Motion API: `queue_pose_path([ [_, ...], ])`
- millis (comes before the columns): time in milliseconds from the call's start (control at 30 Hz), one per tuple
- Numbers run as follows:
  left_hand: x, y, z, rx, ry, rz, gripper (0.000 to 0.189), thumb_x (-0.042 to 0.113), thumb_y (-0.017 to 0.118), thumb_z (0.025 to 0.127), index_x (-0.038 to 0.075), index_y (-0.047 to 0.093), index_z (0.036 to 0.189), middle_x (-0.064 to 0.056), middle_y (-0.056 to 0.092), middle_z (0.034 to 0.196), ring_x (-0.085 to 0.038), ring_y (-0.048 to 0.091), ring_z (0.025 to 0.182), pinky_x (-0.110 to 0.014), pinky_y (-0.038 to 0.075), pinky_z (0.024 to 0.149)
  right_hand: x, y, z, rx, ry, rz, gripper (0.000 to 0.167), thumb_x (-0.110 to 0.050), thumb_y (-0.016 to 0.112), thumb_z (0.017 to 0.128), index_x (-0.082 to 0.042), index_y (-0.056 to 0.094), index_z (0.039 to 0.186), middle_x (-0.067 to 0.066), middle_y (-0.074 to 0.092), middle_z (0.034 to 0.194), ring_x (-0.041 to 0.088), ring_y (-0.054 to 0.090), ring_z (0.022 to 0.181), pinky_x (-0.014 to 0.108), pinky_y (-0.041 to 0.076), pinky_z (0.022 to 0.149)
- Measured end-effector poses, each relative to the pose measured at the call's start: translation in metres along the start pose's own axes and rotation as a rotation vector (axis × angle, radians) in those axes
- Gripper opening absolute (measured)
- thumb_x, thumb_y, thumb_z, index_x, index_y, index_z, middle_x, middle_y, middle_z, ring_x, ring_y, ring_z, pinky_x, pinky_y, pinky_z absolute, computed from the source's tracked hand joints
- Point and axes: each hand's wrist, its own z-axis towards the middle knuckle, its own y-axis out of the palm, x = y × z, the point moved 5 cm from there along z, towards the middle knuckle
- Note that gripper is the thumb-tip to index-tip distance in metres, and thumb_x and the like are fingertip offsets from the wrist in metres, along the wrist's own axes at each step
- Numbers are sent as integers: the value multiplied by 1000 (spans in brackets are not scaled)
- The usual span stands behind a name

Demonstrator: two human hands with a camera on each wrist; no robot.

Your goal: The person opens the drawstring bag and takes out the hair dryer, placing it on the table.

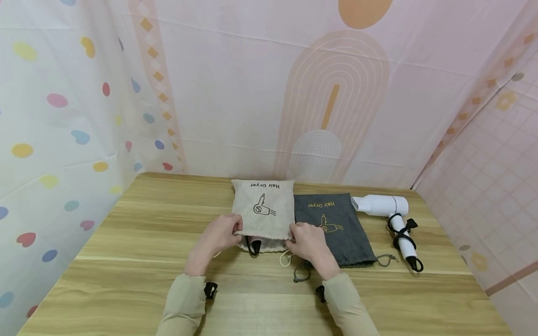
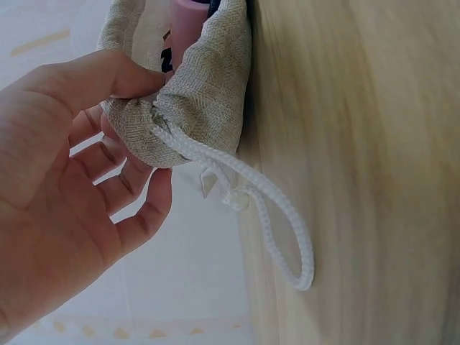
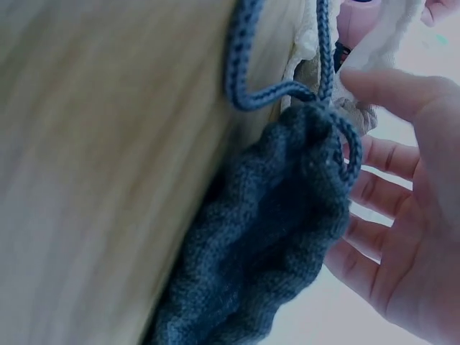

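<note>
A beige drawstring bag (image 1: 273,214) printed "Hair Dryer" lies on the table with its mouth toward me. At the left corner of the mouth, my left hand (image 1: 219,232) pinches the cloth between thumb and fingers. My right hand (image 1: 308,240) pinches the opposite corner. Inside the parted mouth shows a pink handle (image 2: 188,29), its dark end and black cord (image 1: 253,247) sticking out a little; the rest is hidden by the cloth. A white drawstring loop (image 2: 287,237) hangs from the left corner.
A dark grey "Hair Dryer" drawstring bag (image 1: 346,242) lies flat just right of the beige one, beside my right hand. Farther right is a white hair dryer (image 1: 382,205) with its black cord (image 1: 402,232) wound round the handle. Behind the table (image 1: 138,242) hangs a patterned curtain (image 1: 235,93).
</note>
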Motion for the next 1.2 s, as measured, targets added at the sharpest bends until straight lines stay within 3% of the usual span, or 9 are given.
queue_pose_path([
  [367, -6, -4, -1, -33, -17, -42, 24, -1, 70, 63, 13, 54, 73, 4, 49, 67, -10, 44, 61, -23, 35, 55, 7, -4, 0, -12, 31, 22, 29, -19, 69, 79, -19, 43, 65, -5, 40, 59, 12, 34, 46, 26, 22, 43],
  [633, -10, -7, -3, -19, 25, -54, 28, -7, 65, 57, 13, 53, 74, 4, 49, 67, -9, 44, 61, -22, 34, 54, 11, -7, -3, -20, 39, 62, 32, -13, 67, 79, -18, 40, 64, -6, 36, 58, 10, 29, 48, 24, 19, 45],
  [800, -15, -8, -5, -30, 13, -58, 31, -12, 58, 56, 12, 55, 76, 3, 50, 69, -10, 45, 63, -22, 35, 55, 14, -7, -3, -30, 40, 74, 31, -12, 66, 79, -18, 40, 65, -6, 35, 57, 10, 28, 48, 24, 18, 45],
  [1033, -14, -8, -6, -26, 19, -14, 29, -11, 60, 58, 12, 55, 76, 3, 51, 70, -11, 46, 64, -23, 36, 55, 14, -4, -3, -50, 42, 91, 29, -14, 67, 81, -18, 42, 65, -5, 39, 58, 10, 32, 48, 25, 21, 45],
  [1200, -6, -6, -4, -71, -15, 35, 26, -6, 66, 59, 13, 53, 73, 3, 52, 69, -12, 47, 64, -25, 38, 55, 10, -1, -4, -42, 33, 82, 29, -15, 67, 80, -19, 43, 64, -5, 40, 58, 10, 34, 47, 24, 22, 44],
])
